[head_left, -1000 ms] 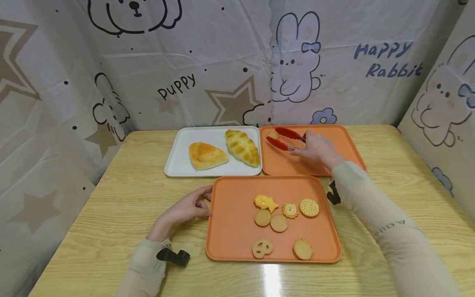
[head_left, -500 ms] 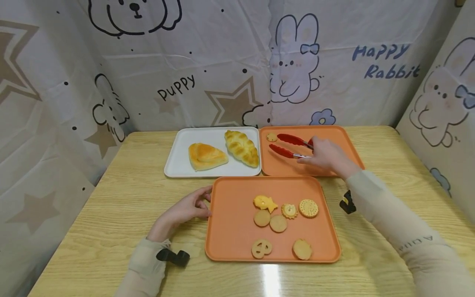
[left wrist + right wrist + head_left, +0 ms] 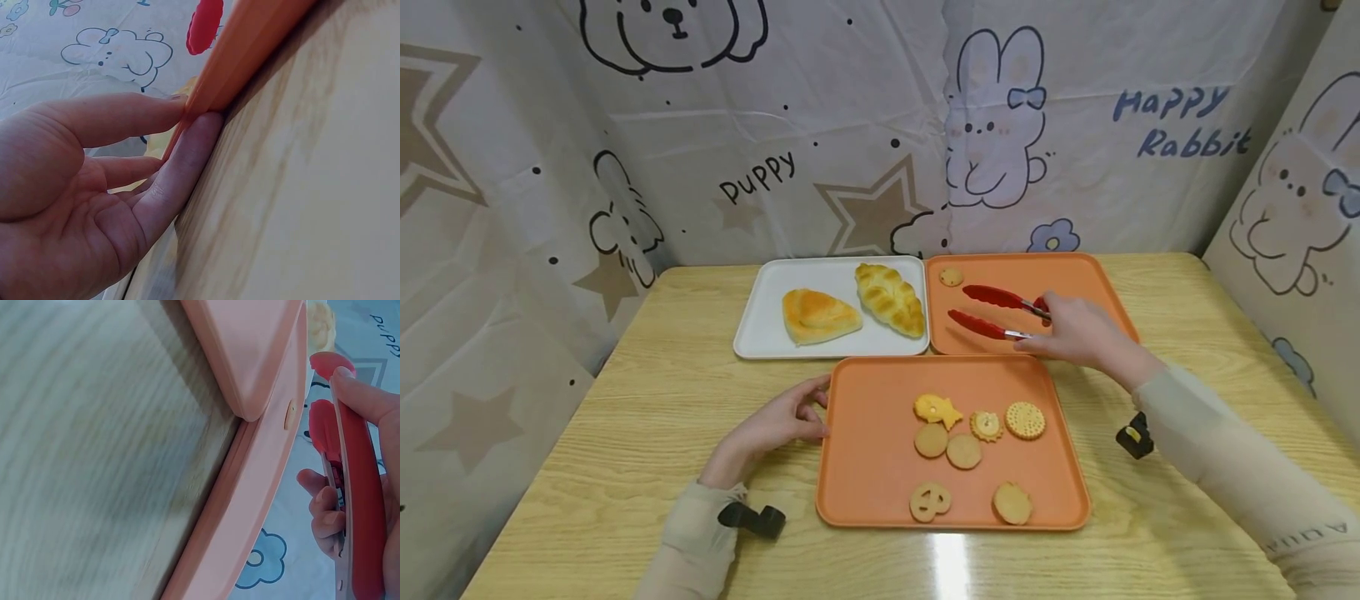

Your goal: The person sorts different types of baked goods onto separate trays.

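Right hand [image 3: 1078, 335] grips the spread tongs [image 3: 981, 325] near a cookie [image 3: 951, 277], and the left hand [image 3: 775, 421] pinches the front tray [image 3: 868, 450]!

We reach farther forward with our right arm [image 3: 1232, 475] than with our left arm [image 3: 688, 533]. Our left hand [image 3: 778, 419] bends inward at the wrist [image 3: 722, 468], thumb [image 3: 125, 119] and fingers [image 3: 187, 150] pinching; our right hand [image 3: 1078, 333] grips with curled fingers and straight thumb.

Downward head and close wrist views share the front tray [image 3: 868, 442].
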The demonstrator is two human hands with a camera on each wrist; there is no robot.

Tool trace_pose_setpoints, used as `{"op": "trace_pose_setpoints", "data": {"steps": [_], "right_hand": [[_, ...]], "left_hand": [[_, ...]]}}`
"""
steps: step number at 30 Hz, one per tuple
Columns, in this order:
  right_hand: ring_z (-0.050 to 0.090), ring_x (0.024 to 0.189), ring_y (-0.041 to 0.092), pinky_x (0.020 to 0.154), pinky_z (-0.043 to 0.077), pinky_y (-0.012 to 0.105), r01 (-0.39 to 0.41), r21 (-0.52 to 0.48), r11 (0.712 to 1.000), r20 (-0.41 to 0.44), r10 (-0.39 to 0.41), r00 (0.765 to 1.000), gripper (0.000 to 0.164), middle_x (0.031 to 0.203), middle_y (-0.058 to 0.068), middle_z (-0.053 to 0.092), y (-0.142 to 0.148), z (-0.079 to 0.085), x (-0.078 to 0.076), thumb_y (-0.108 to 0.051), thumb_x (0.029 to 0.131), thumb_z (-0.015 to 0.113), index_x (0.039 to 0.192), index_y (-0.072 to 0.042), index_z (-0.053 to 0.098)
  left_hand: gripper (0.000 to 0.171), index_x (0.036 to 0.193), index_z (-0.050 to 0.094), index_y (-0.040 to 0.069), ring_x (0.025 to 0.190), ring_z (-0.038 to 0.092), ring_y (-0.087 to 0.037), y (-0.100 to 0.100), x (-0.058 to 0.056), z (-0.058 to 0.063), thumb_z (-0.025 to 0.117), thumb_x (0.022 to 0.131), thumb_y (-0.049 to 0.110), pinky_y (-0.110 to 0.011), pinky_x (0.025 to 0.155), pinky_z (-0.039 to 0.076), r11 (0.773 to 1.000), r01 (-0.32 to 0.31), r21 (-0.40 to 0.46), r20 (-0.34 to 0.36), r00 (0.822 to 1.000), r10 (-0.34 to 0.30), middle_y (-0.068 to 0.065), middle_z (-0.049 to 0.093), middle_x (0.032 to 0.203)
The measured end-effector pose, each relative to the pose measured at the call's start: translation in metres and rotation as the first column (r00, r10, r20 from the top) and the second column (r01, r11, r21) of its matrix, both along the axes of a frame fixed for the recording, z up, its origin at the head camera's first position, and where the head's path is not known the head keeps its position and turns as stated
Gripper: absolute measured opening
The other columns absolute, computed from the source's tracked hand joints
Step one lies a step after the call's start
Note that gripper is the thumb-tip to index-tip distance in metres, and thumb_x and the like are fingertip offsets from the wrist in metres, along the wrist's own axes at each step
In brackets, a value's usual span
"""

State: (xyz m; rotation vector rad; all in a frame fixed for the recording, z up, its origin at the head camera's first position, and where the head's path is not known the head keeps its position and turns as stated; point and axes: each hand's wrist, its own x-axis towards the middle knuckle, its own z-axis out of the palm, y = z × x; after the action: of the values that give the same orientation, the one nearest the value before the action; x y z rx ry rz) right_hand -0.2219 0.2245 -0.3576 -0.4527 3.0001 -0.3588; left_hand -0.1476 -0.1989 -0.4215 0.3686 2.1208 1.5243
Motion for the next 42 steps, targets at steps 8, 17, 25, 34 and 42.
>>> {"op": "trace_pose_setpoints", "data": {"steps": [8, 17, 25, 34, 42], "right_hand": [[0.052, 0.056, 0.017, 0.049, 0.042, 0.029, -0.058, 0.011, 0.998, -0.044, 0.058, 0.997, 0.064, 0.082, 0.012, 0.061, 0.006, 0.001, 0.019, -0.055, 0.070, 0.069, 0.099, 0.000, 0.050], [0.047, 0.052, 0.015, 0.046, 0.036, 0.027, -0.078, 0.000, 0.997, -0.082, 0.078, 0.994, 0.064, 0.072, 0.006, 0.058, 0.006, 0.002, 0.041, -0.055, 0.067, 0.071, 0.098, -0.003, 0.052], [0.045, 0.052, 0.013, 0.045, 0.033, 0.026, -0.111, 0.015, 0.994, -0.074, 0.112, 0.991, 0.069, 0.065, 0.000, 0.052, 0.003, -0.003, 0.054, -0.059, 0.065, 0.070, 0.103, -0.004, 0.052], [0.044, 0.054, 0.010, 0.049, 0.036, 0.025, -0.144, -0.037, 0.989, -0.031, 0.143, 0.989, 0.064, 0.072, 0.001, 0.056, -0.006, -0.004, 0.071, -0.058, 0.065, 0.071, 0.100, -0.007, 0.052], [0.039, 0.052, 0.009, 0.047, 0.031, 0.024, -0.170, -0.013, 0.985, -0.045, 0.170, 0.984, 0.064, 0.064, -0.005, 0.045, -0.010, -0.007, 0.080, -0.062, 0.062, 0.070, 0.095, -0.011, 0.050]], "left_hand": [[0.080, 0.144, 0.020, 0.001, 0.075, 0.051, -0.013, 0.000, 0.000, 0.000, 0.066, 0.078, 0.002, -0.021, 0.063, 0.044, 1.000, 0.001, -0.003, 0.004, 1.000, -0.001, -0.018, 0.040, 0.115], [0.081, 0.144, 0.018, 0.001, 0.075, 0.053, -0.013, 0.001, 0.000, 0.002, 0.065, 0.078, 0.001, -0.024, 0.066, 0.048, 1.000, 0.013, -0.015, -0.010, 1.000, -0.014, -0.018, 0.040, 0.116], [0.081, 0.144, 0.017, 0.000, 0.075, 0.053, -0.013, 0.000, 0.000, 0.000, 0.065, 0.079, 0.003, -0.024, 0.067, 0.048, 1.000, 0.026, -0.017, -0.018, 0.999, -0.026, -0.019, 0.040, 0.117], [0.081, 0.144, 0.017, 0.000, 0.075, 0.052, -0.012, -0.001, 0.001, 0.001, 0.065, 0.079, 0.002, -0.023, 0.067, 0.046, 1.000, 0.023, -0.010, -0.006, 1.000, -0.023, -0.019, 0.039, 0.117], [0.081, 0.144, 0.018, 0.001, 0.075, 0.052, -0.012, -0.001, 0.000, -0.001, 0.065, 0.079, 0.003, -0.022, 0.065, 0.045, 1.000, 0.019, -0.014, -0.006, 1.000, -0.019, -0.018, 0.039, 0.117]]}}
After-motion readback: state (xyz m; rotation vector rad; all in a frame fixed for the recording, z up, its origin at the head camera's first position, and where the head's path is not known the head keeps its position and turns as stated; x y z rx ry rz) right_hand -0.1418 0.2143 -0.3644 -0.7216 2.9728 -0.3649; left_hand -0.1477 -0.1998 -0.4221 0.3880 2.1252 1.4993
